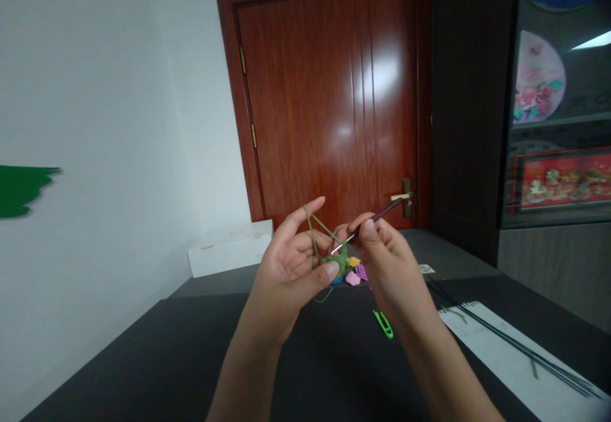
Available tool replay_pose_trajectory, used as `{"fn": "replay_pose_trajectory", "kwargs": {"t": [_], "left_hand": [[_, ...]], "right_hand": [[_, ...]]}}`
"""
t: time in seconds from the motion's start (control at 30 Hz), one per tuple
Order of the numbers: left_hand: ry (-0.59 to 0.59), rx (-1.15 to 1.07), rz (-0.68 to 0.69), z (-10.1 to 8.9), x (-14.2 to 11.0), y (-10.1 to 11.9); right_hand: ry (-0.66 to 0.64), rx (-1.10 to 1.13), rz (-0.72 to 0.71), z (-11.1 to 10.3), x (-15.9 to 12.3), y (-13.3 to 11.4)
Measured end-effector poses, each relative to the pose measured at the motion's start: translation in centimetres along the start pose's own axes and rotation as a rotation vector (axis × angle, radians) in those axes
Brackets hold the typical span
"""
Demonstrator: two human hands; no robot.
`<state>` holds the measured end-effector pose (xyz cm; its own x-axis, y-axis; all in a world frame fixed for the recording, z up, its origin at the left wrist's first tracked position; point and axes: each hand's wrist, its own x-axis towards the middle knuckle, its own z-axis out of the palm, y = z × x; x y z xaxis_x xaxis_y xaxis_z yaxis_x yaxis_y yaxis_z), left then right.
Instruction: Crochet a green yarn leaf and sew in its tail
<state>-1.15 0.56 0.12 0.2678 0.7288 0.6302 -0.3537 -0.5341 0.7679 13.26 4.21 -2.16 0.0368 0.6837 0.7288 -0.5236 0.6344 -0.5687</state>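
Yarn piece [341,260], green and small, is sitting at the left thumb tip, between the fingers of the two hands and above the table [214,345]. The left hand [292,266] is pressing it with the thumb against fingers partly hidden behind, while its index finger is standing raised and apart, with green yarn [326,229] looping over it and running down to the piece. The right hand [389,250] is pinching a purple-handled hook [382,212] between thumb and index finger, and the hook's silver tip is pointing down toward the left fingers, right by the piece; whether it is passing through a stitch, I cannot tell. Judging by this, the work is sitting partway: a patch of stitches is already showing as made, the yarn is running uncut from patch to finger, and more stitches and the fastening off are seemingly remaining. How many, the view is not showing.

Beyond the fingertips, a yellow piece [353,261], a pink flower [353,279] and a purple spiral [361,272] are lying close together. Nearer than the right fingers, a bright green clip [383,324] is lying beside the wrist. Farther right of those fingers, dark stems [515,342] are resting across white paper [496,371].
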Motion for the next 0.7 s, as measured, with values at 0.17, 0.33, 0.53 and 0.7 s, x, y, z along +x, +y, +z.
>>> {"fn": "replay_pose_trajectory", "kwargs": {"t": [0.17,0.33,0.53,0.7], "left_hand": [[-0.021,0.008,-0.014,-0.1,0.0,0.2],[0.039,0.051,0.003,0.0,0.2,-0.3],[0.11,0.149,0.094,-0.1,0.5,-0.9],[0.116,0.196,0.105,0.2,0.6,-0.7]], "right_hand": [[-0.039,-0.05,-0.015,0.0,0.0,-0.6],[0.023,-0.132,-0.105,0.5,-0.3,-0.8],[0.086,-0.259,-0.188,0.9,-0.4,-1.2],[0.124,-0.263,-0.211,0.8,-0.3,-1.2]]}}
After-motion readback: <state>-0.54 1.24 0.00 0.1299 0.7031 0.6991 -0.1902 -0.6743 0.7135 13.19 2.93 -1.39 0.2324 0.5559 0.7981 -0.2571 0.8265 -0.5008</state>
